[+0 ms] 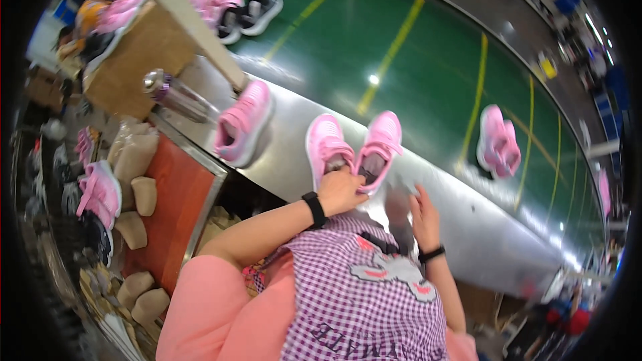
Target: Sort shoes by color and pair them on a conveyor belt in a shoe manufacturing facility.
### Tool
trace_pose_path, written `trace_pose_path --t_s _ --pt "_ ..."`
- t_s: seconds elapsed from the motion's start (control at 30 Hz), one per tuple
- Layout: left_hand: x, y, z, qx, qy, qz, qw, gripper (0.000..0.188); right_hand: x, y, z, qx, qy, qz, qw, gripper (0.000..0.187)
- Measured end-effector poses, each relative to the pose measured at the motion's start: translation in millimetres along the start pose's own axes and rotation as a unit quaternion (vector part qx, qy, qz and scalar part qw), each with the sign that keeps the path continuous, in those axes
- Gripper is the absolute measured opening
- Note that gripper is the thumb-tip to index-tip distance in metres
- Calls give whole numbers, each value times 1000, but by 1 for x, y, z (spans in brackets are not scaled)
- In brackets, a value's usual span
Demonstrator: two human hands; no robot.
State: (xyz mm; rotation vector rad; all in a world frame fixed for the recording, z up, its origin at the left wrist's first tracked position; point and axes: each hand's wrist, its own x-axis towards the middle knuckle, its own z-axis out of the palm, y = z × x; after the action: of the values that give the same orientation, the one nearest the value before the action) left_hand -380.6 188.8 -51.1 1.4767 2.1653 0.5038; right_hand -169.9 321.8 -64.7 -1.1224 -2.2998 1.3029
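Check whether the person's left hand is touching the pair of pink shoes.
Touching: the head view shows the left hand gripping the heels of the pink shoes.

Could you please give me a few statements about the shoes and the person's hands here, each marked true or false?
1. The left hand grips a pair of pink shoes at their heels. True.
2. The right hand holds a pink shoe. False: it is open and holds nothing, hovering over the metal ledge.
3. The conveyor belt is green with yellow lines. True.
4. A single pink shoe lies on the metal ledge to the left of the held pair. True.
5. The pair farther right on the belt is black. False: it is pink.
6. The person wears a watch on the right wrist only. False: a black band shows on each wrist.
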Motion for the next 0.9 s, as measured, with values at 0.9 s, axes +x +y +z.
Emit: trace_pose_path --t_s 0.9 --pt "35 30 25 32 133 284 949 28 6 -4 23 -64 -14 -97 993 46"
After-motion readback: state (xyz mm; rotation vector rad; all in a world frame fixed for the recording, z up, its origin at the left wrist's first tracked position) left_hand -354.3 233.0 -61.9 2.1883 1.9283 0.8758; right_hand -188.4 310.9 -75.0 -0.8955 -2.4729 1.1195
